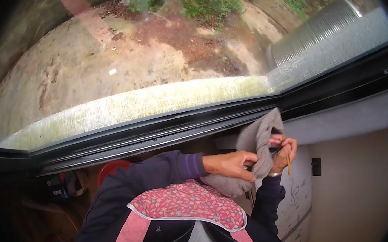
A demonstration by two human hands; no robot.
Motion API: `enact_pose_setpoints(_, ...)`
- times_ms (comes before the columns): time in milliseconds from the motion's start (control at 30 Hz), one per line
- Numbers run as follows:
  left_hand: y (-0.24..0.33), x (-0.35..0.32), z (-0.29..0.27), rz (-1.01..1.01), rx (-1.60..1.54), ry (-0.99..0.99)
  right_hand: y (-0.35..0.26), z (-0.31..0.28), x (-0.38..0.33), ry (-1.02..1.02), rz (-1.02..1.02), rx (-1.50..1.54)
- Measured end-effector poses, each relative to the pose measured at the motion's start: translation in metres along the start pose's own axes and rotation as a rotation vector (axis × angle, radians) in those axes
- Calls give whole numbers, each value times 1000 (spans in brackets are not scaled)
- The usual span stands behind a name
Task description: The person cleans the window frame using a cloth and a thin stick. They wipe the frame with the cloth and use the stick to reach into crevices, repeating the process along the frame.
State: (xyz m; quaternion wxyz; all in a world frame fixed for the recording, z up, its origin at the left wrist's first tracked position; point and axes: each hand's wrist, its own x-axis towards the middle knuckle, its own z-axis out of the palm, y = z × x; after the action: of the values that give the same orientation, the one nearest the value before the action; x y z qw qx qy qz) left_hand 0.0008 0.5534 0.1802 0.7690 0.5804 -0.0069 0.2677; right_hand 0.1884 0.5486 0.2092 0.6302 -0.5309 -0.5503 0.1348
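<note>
Head view: grey knitted woollen piece point(259, 140) held up between both hands, in front of the dark window frame point(165, 130). Left hand point(231, 165) closed on its lower edge; right hand point(285, 152) gripping its right side plus a thin wooden stick point(287, 162). Red round object point(111, 169) beyond the left sleeve, half hidden.

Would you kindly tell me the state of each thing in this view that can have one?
Left hand: closed, gripping the grey knitted fabric.
Right hand: closed, pinching the knitting needle against the fabric.
Grey knitted fabric: bunched, held up between both hands.
Knitting needle: held tilted, mostly hidden.
Window: shut, its glass dirty along the lower edge.
Red stool: partly hidden behind the sleeve.
</note>
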Motion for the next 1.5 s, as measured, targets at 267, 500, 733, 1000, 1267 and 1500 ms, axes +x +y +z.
enact_pose_setpoints(267,-31,54,-25,-250,-316,366,71,-1,129,-49,285,-223)
enact_pose_setpoints(500,-29,-2,-29,-274,-339,569,87,40,79,-280,-425,-1138)
enact_pose_setpoints(733,6,-146,-2,-224,-237,851,1,99,-12,-438,-477,-729)
enact_pose_setpoints(1000,91,-264,79,-18,-297,1481,-81,173,-78,-762,-673,-446)
enact_pose_setpoints(1267,132,-337,163,501,433,1823,-185,271,-178,-958,-700,32)
enact_pose_setpoints(1500,174,-384,211,298,1083,2099,-241,325,-266,-940,-505,584)
